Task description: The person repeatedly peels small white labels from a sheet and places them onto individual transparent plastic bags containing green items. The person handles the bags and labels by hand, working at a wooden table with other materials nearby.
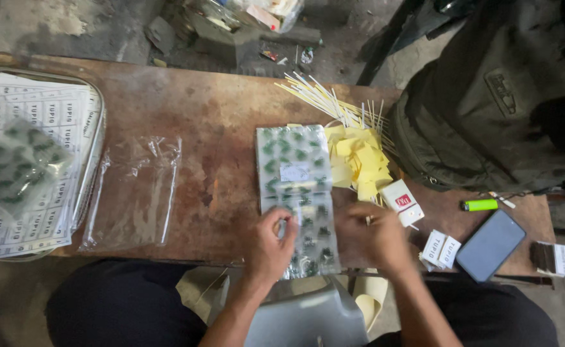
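Both of my hands hold a clear plastic bag (313, 239) filled with small green-and-dark pieces, at the near edge of a worn brown table (212, 122). My left hand (271, 243) grips the bag's left side, my right hand (374, 236) its right side. Just beyond it lies a sealed packet (293, 157) of the same green pieces with a white label. Next to that packet, on the right, sits a heap of yellow paper slips (358, 160), with a fan of thin pale sticks (324, 99) behind it.
An empty clear bag (134, 193) lies at mid-left. A metal tray (96, 122) with printed white sheets and another green packet (12, 170) stands far left. A dark backpack (488, 96), green lighter (480, 205), phone (490, 245) and small white boxes (441, 248) crowd the right.
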